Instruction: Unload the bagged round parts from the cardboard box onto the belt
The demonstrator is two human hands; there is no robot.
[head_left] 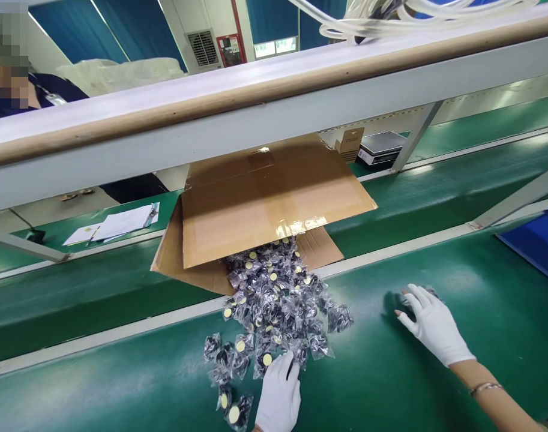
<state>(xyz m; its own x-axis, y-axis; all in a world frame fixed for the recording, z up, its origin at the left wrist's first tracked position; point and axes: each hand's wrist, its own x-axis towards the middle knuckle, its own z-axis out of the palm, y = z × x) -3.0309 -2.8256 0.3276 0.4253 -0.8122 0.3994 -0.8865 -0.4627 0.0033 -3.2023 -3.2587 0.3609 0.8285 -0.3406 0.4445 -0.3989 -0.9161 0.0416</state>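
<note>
Small black parts in clear plastic bags point(274, 306), several with round pale-yellow discs, spill from an open cardboard box point(274, 204) onto the green work surface point(156, 378). My left hand point(279, 393), in a white glove, reaches the near edge of this pile. Its fingers are slightly apart and touch the bags; their tips are partly hidden. Off to the right, my right hand point(433, 327), in a white glove with bare thumb and finger tips, is curled over a small bagged part point(432, 291) at the surface. Most of that part is hidden beneath the fingers.
A white shelf beam point(255, 129) crosses above the box, with coiled clear tubing point(359, 24) on top. Behind stand a scale point(382, 147) and papers point(123, 222). A blue bin point(537, 243) is at right. Another person point(57, 87) is at upper left.
</note>
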